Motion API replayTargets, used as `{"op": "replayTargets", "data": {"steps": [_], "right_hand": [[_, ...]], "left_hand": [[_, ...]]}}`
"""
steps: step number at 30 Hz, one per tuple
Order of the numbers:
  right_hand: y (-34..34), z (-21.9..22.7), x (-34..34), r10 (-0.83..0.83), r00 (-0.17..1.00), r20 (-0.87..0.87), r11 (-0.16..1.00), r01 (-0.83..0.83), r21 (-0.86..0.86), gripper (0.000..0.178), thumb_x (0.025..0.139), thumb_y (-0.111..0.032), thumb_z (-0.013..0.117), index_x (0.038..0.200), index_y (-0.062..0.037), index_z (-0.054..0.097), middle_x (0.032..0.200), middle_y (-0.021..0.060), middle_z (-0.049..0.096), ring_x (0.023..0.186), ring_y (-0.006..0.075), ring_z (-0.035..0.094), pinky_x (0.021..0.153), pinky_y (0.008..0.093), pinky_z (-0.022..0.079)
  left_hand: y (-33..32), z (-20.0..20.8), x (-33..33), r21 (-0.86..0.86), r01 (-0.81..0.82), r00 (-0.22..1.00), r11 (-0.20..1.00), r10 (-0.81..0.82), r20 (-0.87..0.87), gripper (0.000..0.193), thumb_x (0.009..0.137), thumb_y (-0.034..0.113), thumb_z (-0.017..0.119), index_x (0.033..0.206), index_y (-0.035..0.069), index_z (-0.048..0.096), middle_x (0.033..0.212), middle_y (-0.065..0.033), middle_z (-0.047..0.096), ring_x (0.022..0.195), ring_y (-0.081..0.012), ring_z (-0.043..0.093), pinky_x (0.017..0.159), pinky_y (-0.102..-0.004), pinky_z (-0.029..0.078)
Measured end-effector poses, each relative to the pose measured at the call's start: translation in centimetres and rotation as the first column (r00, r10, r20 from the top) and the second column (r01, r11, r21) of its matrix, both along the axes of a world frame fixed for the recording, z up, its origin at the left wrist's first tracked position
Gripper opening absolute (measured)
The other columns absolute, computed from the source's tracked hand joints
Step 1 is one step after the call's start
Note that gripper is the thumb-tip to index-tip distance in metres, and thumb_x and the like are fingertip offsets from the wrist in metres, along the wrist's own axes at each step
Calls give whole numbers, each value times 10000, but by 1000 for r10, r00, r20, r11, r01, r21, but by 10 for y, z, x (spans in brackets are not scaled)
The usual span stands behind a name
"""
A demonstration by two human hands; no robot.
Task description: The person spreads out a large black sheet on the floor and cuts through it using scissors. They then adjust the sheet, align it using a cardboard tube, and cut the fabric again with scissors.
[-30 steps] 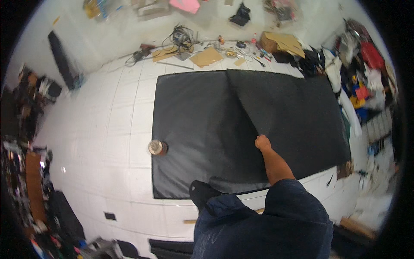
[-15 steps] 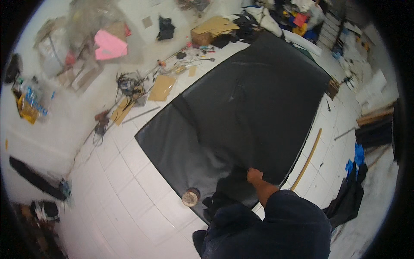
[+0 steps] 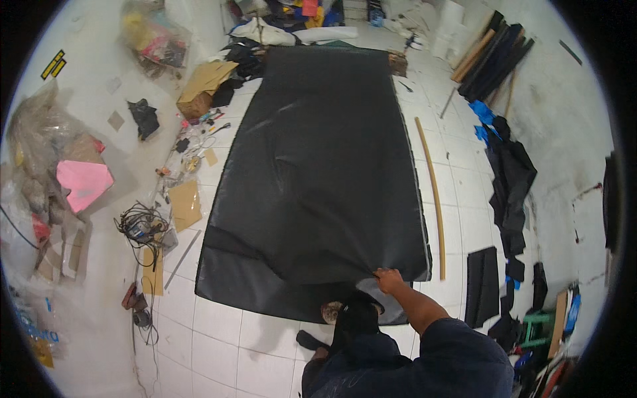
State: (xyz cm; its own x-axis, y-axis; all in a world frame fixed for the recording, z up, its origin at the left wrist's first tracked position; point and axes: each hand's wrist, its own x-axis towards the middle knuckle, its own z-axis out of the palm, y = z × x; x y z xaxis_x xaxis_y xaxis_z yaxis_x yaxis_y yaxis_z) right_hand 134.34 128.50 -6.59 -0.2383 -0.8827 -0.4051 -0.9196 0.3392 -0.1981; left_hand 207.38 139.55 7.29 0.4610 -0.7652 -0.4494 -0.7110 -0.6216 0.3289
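Note:
A large black leather-like sheet (image 3: 325, 152) lies spread over the tiled floor, long side running away from me. My right hand (image 3: 387, 280) is closed on it near its close right corner, and folds run out from the fingers. Beside that hand the sheet is raised, and a greyish patch of material (image 3: 393, 306) shows below. A round block with a pale brown end (image 3: 330, 312) rests at the near edge, partly covered by my dark-clothed leg (image 3: 356, 322). My left hand is out of sight.
Along the right side lies a long tan stick (image 3: 434, 199), with black scraps (image 3: 511, 172) farther right. Tangled cables (image 3: 142, 225), cardboard pieces (image 3: 184, 202) and small tools line the left wall. Rolls (image 3: 494, 63) lean at the back right.
My view has swung round, so the sheet now runs nearly straight ahead. The right hand still grips the sheet, whose near right part is now lifted and folded back. The round block is more covered.

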Motion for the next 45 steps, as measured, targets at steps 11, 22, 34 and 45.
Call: {"op": "replayTargets", "data": {"steps": [11,22,34,45], "right_hand": [[97,43,121,-13,991,135,1000,16,-20,365,910,-262,524,1241,-136,610,1341,102,560,1215,283,545,990,465,425],[240,-128,90,-111,994,-18,974,105,-202,288,866,-187,586,1139,-150,669,1278,67,608,1200,283,529,1026,489,332],[246,-438,59,-299,954,-23,837,250,-487,381,736,-34,622,1113,-87,634,1184,86,634,1190,292,531,1084,501,308],[238,-475,81,-460,880,-120,783,338,-522,358,786,-57,614,1141,-102,621,1124,120,624,1161,305,546,1061,505,319]], "left_hand": [[-66,-106,55,9,425,829,905,-385,-406,325,909,333,587,1130,104,650,945,-104,680,710,-202,607,594,-376,512],[-83,-267,27,290,732,678,616,-700,-224,385,855,370,653,1061,46,656,876,-137,675,813,-258,665,732,-357,525],[-297,-551,-172,13,979,192,204,-940,281,851,696,186,764,1440,137,354,1408,-253,385,1295,-427,393,1085,-471,343],[-318,-660,-156,-237,964,210,122,-895,393,591,684,-55,614,1257,85,576,1296,-146,583,1225,-331,529,1093,-480,348]]}}
